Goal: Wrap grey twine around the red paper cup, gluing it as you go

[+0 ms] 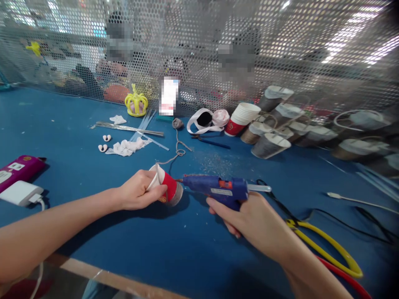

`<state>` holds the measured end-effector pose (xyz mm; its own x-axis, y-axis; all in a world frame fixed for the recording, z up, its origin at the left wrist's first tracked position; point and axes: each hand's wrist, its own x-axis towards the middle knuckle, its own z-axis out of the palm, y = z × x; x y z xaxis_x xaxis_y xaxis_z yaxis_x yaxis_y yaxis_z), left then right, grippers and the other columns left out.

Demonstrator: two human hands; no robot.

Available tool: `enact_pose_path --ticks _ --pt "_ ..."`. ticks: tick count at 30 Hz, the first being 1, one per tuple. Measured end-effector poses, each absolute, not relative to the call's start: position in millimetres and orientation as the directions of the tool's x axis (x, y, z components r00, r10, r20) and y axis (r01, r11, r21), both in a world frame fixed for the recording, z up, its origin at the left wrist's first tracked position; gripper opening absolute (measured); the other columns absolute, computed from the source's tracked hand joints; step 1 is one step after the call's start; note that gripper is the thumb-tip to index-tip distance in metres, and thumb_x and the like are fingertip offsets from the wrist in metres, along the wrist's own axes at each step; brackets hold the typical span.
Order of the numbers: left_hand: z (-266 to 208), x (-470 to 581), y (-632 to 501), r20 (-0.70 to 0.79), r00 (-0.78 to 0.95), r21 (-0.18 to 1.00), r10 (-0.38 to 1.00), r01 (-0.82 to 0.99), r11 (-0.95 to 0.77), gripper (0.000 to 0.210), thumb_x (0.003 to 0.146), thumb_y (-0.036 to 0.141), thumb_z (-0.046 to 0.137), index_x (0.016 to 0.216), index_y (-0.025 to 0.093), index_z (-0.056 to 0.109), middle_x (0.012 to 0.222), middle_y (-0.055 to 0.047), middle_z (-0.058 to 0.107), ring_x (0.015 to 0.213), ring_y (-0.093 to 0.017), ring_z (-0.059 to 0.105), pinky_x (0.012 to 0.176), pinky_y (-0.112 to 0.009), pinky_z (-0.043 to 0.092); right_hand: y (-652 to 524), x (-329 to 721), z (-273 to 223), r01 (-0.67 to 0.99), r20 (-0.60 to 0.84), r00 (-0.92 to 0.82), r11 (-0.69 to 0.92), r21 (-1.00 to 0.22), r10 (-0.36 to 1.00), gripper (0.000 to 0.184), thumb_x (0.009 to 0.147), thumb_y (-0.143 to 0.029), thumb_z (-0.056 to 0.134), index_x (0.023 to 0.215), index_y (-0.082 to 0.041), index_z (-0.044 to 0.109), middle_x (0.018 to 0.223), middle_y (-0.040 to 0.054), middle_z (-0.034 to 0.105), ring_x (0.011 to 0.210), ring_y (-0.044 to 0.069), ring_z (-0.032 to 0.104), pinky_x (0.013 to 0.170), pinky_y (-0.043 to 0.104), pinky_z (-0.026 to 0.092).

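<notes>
While holding red paper cup (170, 181) in left hand (141, 189), pinched at rim end, and gripping blue glue gun (215, 185) in right hand (246, 211), working mid-desk (193, 249), cup between near and far edges. Likely gluing grey yarn (180, 152) around cup. Best: lay thin bead right beside grey wrap, turn cup slowly, pull yarn snug, avoid hot nozzle (178, 180) with left hand. Counts: one held cup, one glue gun; toward far edge, one yarn ball (177, 123), one yellow crown (136, 101), one cup stack (246, 113); near left edge, one purple power strip (23, 168). Toward far right corner, several grey-covered cups (269, 146), overlapping; cannot tell exact number.
</notes>
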<state>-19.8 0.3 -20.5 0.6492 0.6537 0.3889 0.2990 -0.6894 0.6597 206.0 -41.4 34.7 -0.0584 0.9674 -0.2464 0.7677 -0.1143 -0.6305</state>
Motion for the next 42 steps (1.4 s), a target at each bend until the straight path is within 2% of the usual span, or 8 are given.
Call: enact_pose_path --ticks 6,9,14,21,26,30,38,42 --pt "-20.3 -19.6 0.3 0.38 0.633 0.682 0.674 0.301 -0.667 0.032 0.084 0.018 0.036 0.056 0.013 0.052 0.056 -0.001 0.055 0.051 -0.007 0.044 0.051 -0.018 0.037 -43.9 203.7 39.0 0.779 -0.273 -0.011 -0.163 -0.605 0.962 0.028 0.071 -0.044 0.05 0.055 -0.021 0.05 0.033 -0.0053 0.044 0.034 0.012 0.046 0.039 0.022 0.039" --pt "-20.7 -19.8 0.1 0.36 0.632 0.686 0.686 0.319 -0.654 0.033 0.084 0.019 0.036 0.056 0.013 0.05 0.055 0.0 0.054 0.05 -0.007 0.043 0.05 -0.018 0.037 -42.8 204.9 37.1 0.784 -0.275 -0.045 -0.137 -0.605 0.96 0.03 0.072 -0.044 0.049 0.054 -0.021 0.049 0.035 -0.0048 0.045 0.036 0.012 0.047 0.042 0.023 0.041" --pt "-21.1 -20.5 -0.6 0.346 0.636 0.699 0.689 0.315 -0.642 0.031 0.085 0.02 0.036 0.059 0.013 0.053 0.057 -0.001 0.056 0.05 -0.007 0.043 0.05 -0.018 0.037 -40.7 208.6 33.3 0.781 -0.265 -0.096 -0.093 -0.618 0.96 0.03 0.075 -0.043 0.047 0.056 -0.02 0.05 0.037 -0.0045 0.046 0.038 0.012 0.048 0.045 0.023 0.042" --pt "-21.6 -20.2 -0.1 0.346 0.618 0.703 0.706 0.327 -0.631 0.033 0.084 0.018 0.036 0.056 0.012 0.052 0.056 -0.001 0.055 0.052 -0.007 0.045 0.052 -0.017 0.036 -43.8 206.0 38.3 0.787 -0.296 -0.037 -0.155 -0.597 0.955 0.028 0.072 -0.043 0.049 0.054 -0.022 0.048 0.034 -0.0043 0.045 0.035 0.013 0.048 0.04 0.023 0.041" --pt "-20.7 -19.5 -0.1 0.344 0.588 0.717 0.732 0.339 -0.609 0.034 0.084 0.02 0.037 0.055 0.011 0.051 0.053 0.001 0.052 0.048 -0.006 0.041 0.049 -0.016 0.034 -44.2 205.1 37.7 0.783 -0.272 -0.041 -0.138 -0.607 0.961 0.027 0.07 -0.043 0.05 0.053 -0.023 0.045 0.035 -0.004 0.046 0.035 0.013 0.048 0.041 0.024 0.041" --pt "-20.6 -19.6 -0.4 0.32 0.598 0.729 0.734 0.339 -0.594 0.034 0.085 0.02 0.036 0.057 0.011 0.054 0.057 -0.001 0.055 0.052 -0.007 0.045 0.051 -0.017 0.037 -42.6 203.6 37.0 0.774 -0.27 -0.055 -0.13 -0.62 0.961 0.029 0.072 -0.044 0.048 0.053 -0.023 0.043 0.036 -0.0034 0.046 0.037 0.013 0.049 0.043 0.025 0.042" --pt "-21.0 -18.2 -0.1 0.366 0.57 0.723 0.735 0.323 -0.61 0.034 0.084 0.019 0.038 0.053 0.011 0.051 0.051 0.002 0.051 0.047 -0.005 0.04 0.047 -0.016 0.033 -46.0 205.0 36.5 0.79 -0.283 -0.014 -0.163 -0.591 0.959 0.028 0.07 -0.046 0.048 0.056 -0.022 0.046 0.036 -0.0035 0.045 0.036 0.013 0.046 0.041 0.025 0.04" --pt "-20.1 -17.7 -1.6 0.325 0.562 0.764 0.761 0.318 -0.562 0.033 0.084 0.019 0.038 0.058 0.011 0.055 0.054 0.001 0.055 0.047 -0.005 0.043 0.047 -0.015 0.033 -47.1 206.4 36.3 0.801 -0.288 -0.01 -0.165 -0.576 0.957 0.027 0.069 -0.046 0.048 0.056 -0.022 0.047 0.039 -0.0019 0.049 0.037 0.014 0.048 0.042 0.026 0.041"
